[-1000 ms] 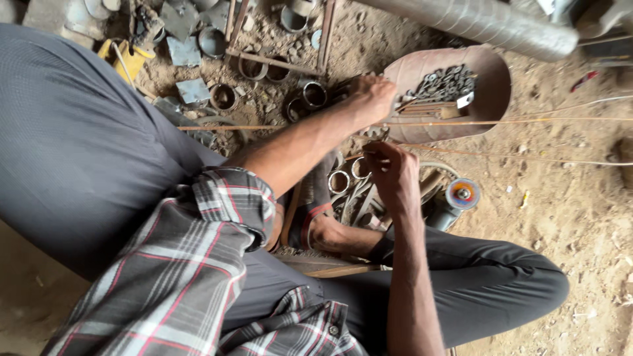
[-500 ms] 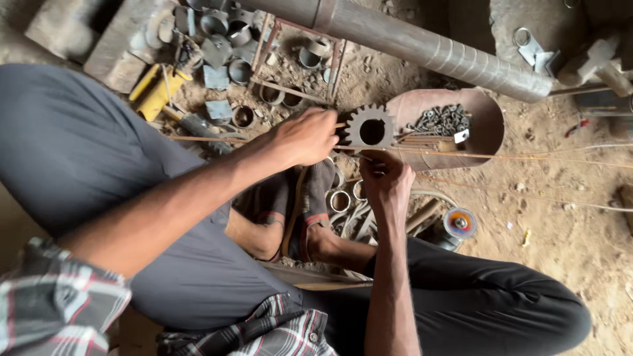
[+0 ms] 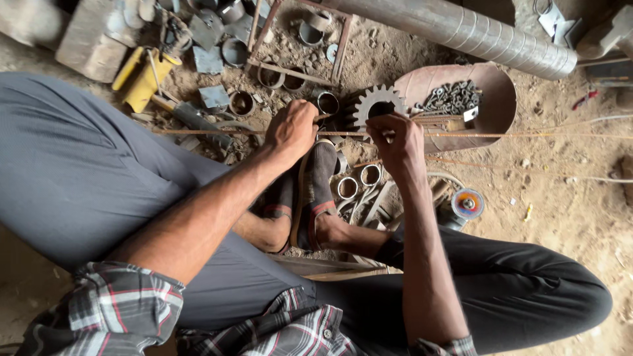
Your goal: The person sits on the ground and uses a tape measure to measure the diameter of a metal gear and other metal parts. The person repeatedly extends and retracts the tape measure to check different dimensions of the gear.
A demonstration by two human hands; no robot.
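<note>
I sit cross-legged on the dirt floor. A grey toothed gear wheel [image 3: 374,105] stands upright between my two hands, in front of a rusty bowl. My right hand [image 3: 395,140] pinches the gear at its lower rim. My left hand [image 3: 294,129] is closed in a fist around a thin short rod [image 3: 323,117] that points at the gear. A long thin rusty rod [image 3: 198,132] runs level across the view just under both hands.
The rusty round bowl [image 3: 494,105] holds a heap of small dark metal parts [image 3: 452,97]. A big ribbed metal pipe [image 3: 461,26] lies at the top. Metal rings [image 3: 348,187], pipe offcuts, a yellow tool [image 3: 142,79] and a grinder disc [image 3: 467,203] lie around my sandalled feet [image 3: 316,191].
My left hand reached to the bowl, lifted out the gear and then drew back to the left. The gear now stands at my right hand's fingertips.
</note>
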